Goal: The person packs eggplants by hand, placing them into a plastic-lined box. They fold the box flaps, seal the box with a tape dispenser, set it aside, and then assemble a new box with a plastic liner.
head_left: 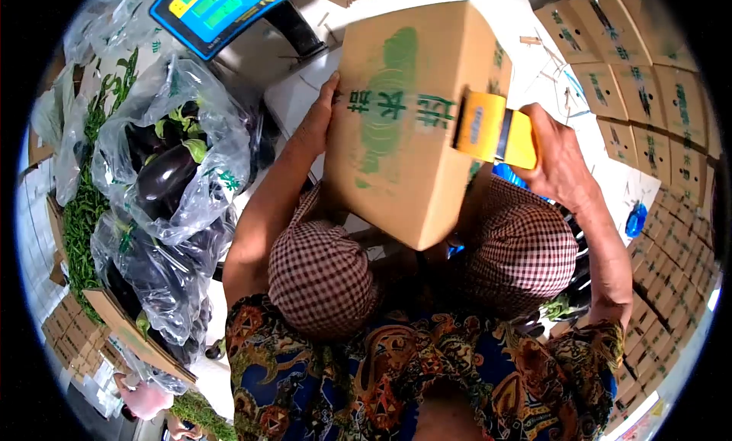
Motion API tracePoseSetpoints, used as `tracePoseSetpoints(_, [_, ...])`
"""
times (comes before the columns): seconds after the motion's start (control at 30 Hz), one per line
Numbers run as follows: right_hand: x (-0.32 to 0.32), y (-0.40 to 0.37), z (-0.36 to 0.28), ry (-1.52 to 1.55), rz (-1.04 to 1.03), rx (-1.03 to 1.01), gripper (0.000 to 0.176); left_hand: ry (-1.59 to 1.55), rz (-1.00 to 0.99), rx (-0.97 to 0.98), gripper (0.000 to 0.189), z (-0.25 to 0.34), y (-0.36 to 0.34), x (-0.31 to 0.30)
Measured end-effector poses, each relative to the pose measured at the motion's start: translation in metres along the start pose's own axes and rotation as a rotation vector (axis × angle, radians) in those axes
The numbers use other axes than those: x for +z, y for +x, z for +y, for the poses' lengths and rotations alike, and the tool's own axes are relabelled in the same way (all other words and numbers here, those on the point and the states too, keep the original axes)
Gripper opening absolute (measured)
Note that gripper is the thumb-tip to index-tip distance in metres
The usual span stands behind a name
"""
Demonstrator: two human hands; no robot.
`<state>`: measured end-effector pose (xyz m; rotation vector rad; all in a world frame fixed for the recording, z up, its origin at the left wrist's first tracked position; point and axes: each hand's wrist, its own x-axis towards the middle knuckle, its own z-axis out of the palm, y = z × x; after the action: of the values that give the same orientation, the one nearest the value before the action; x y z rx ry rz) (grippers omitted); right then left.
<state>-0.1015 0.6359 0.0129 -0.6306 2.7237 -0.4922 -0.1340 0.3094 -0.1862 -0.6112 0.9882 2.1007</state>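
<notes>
A closed cardboard box (389,120) with green printed characters and a green eggplant picture is tilted up in front of me. My left hand (319,120) grips its left side, with the fingertips partly hidden behind the edge. My right hand (553,155) is closed round a yellow tape dispenser (482,127). The dispenser presses on the right side of the box, near a corner. Whether a strip of tape runs from it cannot be seen clearly.
Open plastic bags hold eggplants (171,178) at left, beside a heap of green peppers (80,235). A blue scale display (217,10) stands at upper left. Stacked cartons (644,98) line the right. A person in pink (145,399) is at lower left.
</notes>
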Motion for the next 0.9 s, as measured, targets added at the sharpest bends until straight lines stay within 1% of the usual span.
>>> tracePoseSetpoints(0.03, [-0.004,0.011,-0.015,-0.027,0.059,-0.096,0.033,0.03,0.051,0.01,0.063,-0.001,0.01,-0.011])
tracePoseSetpoints(0.07, [-0.006,0.022,-0.028,-0.018,0.038,-0.132,0.031,0.213,0.066,0.133,0.063,-0.002,0.015,-0.026])
tracePoseSetpoints(0.13, [0.0,0.045,-0.051,0.01,0.068,-0.186,0.032,0.599,0.087,0.354,0.064,0.003,0.016,-0.045])
tracePoseSetpoints(0.17, [0.0,0.055,-0.066,-0.011,0.042,-0.19,0.033,0.657,0.207,0.291,0.062,0.018,-0.011,-0.018])
tracePoseSetpoints(0.2, [-0.002,0.068,-0.079,-0.036,0.021,-0.203,0.034,0.696,0.179,0.512,0.057,0.023,-0.015,-0.013])
tracePoseSetpoints(0.23, [-0.001,0.081,-0.089,-0.099,-0.088,-0.14,0.038,0.561,0.087,0.48,0.055,0.037,-0.04,0.013])
tracePoseSetpoints(0.27, [-0.017,0.092,-0.116,-0.126,-0.236,-0.034,0.039,0.424,-0.002,0.443,0.053,0.049,-0.067,0.035])
tracePoseSetpoints(0.3, [-0.011,0.097,-0.123,-0.145,-0.178,-0.065,0.039,0.557,-0.009,0.497,0.045,0.053,-0.055,0.018])
tracePoseSetpoints(0.37, [-0.001,0.108,-0.129,-0.175,-0.093,-0.115,0.04,0.768,0.041,0.599,0.048,0.052,-0.066,0.007])
tracePoseSetpoints(0.43, [0.004,0.113,-0.13,-0.199,-0.043,-0.144,0.044,0.847,0.107,0.759,0.043,0.051,-0.07,0.009])
tracePoseSetpoints(0.53, [-0.002,0.11,-0.129,-0.241,-0.078,-0.148,0.042,1.434,0.051,0.948,0.042,0.067,-0.066,-0.002])
tracePoseSetpoints(0.57, [-0.003,0.106,-0.127,-0.216,-0.08,-0.127,0.04,1.482,0.146,1.002,0.045,0.066,-0.056,-0.01])
tracePoseSetpoints(0.6, [-0.004,0.097,-0.122,-0.191,-0.086,-0.107,0.039,1.449,0.235,0.97,0.046,0.062,-0.049,-0.02])
tracePoseSetpoints(0.67, [-0.007,0.081,-0.104,-0.118,-0.082,-0.092,0.036,1.367,0.427,0.91,0.049,0.063,-0.059,-0.001])
tracePoseSetpoints(0.7, [-0.004,0.069,-0.089,-0.064,-0.072,-0.084,0.035,1.258,0.485,0.746,0.055,0.066,-0.065,0.011])
tracePoseSetpoints(0.8, [0.013,0.035,-0.036,0.032,-0.01,-0.087,0.037,1.287,0.538,0.702,0.054,0.066,-0.065,0.016])
tracePoseSetpoints(0.83, [0.025,0.026,-0.019,0.051,0.022,-0.073,0.037,1.358,0.562,0.732,0.052,0.068,-0.063,0.007])
tracePoseSetpoints(0.9, [0.04,0.01,0.008,0.059,0.091,-0.066,0.038,1.354,0.547,0.766,0.051,0.072,-0.066,0.009])
